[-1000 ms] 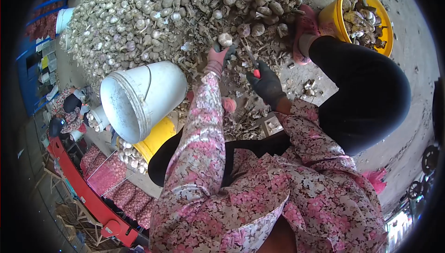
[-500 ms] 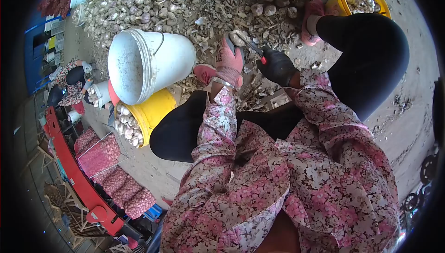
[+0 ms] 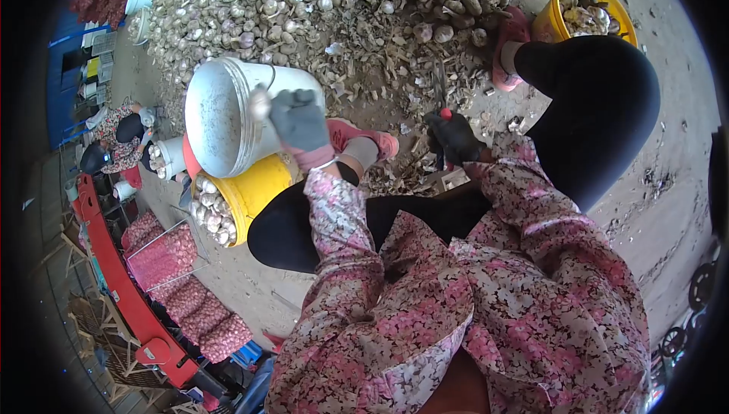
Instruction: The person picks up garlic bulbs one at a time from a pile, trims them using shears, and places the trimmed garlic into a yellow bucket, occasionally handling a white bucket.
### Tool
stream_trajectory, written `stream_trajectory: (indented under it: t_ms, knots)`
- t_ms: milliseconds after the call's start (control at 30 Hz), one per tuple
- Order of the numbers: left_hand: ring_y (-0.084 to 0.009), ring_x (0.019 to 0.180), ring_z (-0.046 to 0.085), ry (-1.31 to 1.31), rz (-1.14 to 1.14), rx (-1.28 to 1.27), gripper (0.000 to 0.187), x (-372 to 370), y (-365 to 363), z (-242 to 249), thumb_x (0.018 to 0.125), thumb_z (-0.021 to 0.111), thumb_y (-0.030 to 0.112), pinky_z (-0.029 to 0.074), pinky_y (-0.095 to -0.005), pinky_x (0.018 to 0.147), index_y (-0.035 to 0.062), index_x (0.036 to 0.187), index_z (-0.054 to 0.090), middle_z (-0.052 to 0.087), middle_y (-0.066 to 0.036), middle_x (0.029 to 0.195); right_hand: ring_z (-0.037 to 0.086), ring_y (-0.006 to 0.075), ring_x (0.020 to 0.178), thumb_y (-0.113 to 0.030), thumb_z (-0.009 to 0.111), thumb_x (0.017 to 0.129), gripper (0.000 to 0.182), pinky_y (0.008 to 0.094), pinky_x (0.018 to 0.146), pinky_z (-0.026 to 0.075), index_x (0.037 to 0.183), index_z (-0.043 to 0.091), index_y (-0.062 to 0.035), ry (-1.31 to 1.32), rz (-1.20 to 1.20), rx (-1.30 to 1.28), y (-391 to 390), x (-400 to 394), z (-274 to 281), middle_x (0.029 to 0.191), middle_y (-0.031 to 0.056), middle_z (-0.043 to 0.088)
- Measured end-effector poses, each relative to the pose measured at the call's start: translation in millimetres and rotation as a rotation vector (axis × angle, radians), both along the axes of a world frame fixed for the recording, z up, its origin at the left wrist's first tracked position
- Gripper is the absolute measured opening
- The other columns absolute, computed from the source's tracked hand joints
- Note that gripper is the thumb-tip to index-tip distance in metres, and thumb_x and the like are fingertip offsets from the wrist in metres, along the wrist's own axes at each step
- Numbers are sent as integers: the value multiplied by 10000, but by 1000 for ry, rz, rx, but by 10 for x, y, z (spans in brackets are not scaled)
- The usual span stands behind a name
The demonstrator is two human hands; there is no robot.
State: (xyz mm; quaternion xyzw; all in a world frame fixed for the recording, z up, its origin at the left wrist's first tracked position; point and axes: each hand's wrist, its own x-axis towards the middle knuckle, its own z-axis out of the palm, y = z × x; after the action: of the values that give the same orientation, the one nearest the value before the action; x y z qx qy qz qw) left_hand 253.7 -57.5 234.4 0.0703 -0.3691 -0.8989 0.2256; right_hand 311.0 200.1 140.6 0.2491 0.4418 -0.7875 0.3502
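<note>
My left hand [image 3: 300,122], in a grey and pink glove, is closed in front of the side of the white bucket [image 3: 292,84]. At its fingertips a pale garlic bulb [image 3: 260,103] shows, blurred by motion. The white bucket lies tilted, its mouth facing left, over a yellow bucket [image 3: 262,186] that holds garlic bulbs [image 3: 213,213]. In a black glove, my right hand [image 3: 456,137] is wrapped round a knife [image 3: 440,88] with a red part at the handle, its blade pointing away from me over the dry scraps.
A large heap of garlic [image 3: 228,12] spreads ahead. Another yellow bucket [image 3: 558,23] stands at the upper right. At the left are a co-worker [image 3: 118,137], a red beam [image 3: 125,292] and filled mesh sacks [image 3: 186,296].
My left hand has moved left with the bulb, from beside the knife to the white bucket. My right hand has shifted slightly down, and the knife now points more directly away from me.
</note>
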Motion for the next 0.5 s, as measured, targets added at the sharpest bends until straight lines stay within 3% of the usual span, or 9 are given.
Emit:
stream_trajectory:
  t_ms: [33,67,133,200,267,300,400,433,500]
  knots:
    - [-151,782,518,100,-44,243,414,-84,-193,169,903,545,265,456,-291,733,93,1272,468,597,-62,979,478,165,424,-240,600,857,198,323,419,401,763,555,-72,-5,-5,2,-3,7,34,561,22,497]
    - [-167,811,524,88,257,353,436,-176,145,507,909,539,263,457,-294,714,107,1302,433,594,-77,1000,498,172,459,-246,600,858,195,333,442,417,794,558,-67,-92,-145,-23,-68,-2,108,598,31,514]
    - [-169,831,562,-233,166,92,395,-400,51,79,877,585,250,482,-301,731,46,1193,466,575,-68,977,517,179,495,-252,600,859,197,343,465,433,824,562,-61,-182,-287,-52,-107,-50,111,636,41,531]
    - [-191,780,584,-641,-31,-352,455,-679,548,-242,835,632,200,497,-260,688,99,1241,453,580,-80,1037,552,196,566,-252,604,857,191,362,503,453,898,559,-71,-195,-350,-73,-123,-108,-15,709,61,560]
    - [-195,831,634,-628,-393,-646,323,-882,962,-631,857,584,126,527,-280,603,79,1175,545,612,-86,1046,550,181,528,-309,608,867,238,322,476,449,809,574,-80,-248,-424,-24,-157,-181,75,645,38,557]
    - [-201,910,629,-547,-412,-978,347,-1045,994,-1233,844,591,107,533,-311,693,75,1188,554,636,-75,1016,553,177,535,-314,612,863,244,322,483,454,812,575,-79,-284,-464,8,-157,-232,131,650,41,562]
    - [-310,1125,517,-607,-569,-1901,567,-1481,1482,-1397,766,656,241,428,-396,947,140,1296,483,491,-145,1256,552,169,544,-309,617,860,231,315,493,457,849,584,-81,-373,-554,41,-209,-342,114,657,37,568]
    - [-310,1125,517,-603,-586,-1896,567,-1584,1558,-1477,766,656,241,428,-396,947,140,1296,483,491,-145,1256,549,168,540,-306,620,858,223,313,490,456,870,584,-87,-352,-566,20,-231,-346,45,656,35,567]
    - [-324,1172,454,-650,-846,-2318,656,-1799,1698,-1613,750,667,323,398,-417,974,190,1342,419,397,-115,1329,541,164,526,-291,621,862,194,316,477,451,908,579,-108,-344,-600,3,-261,-405,-21,649,27,559]
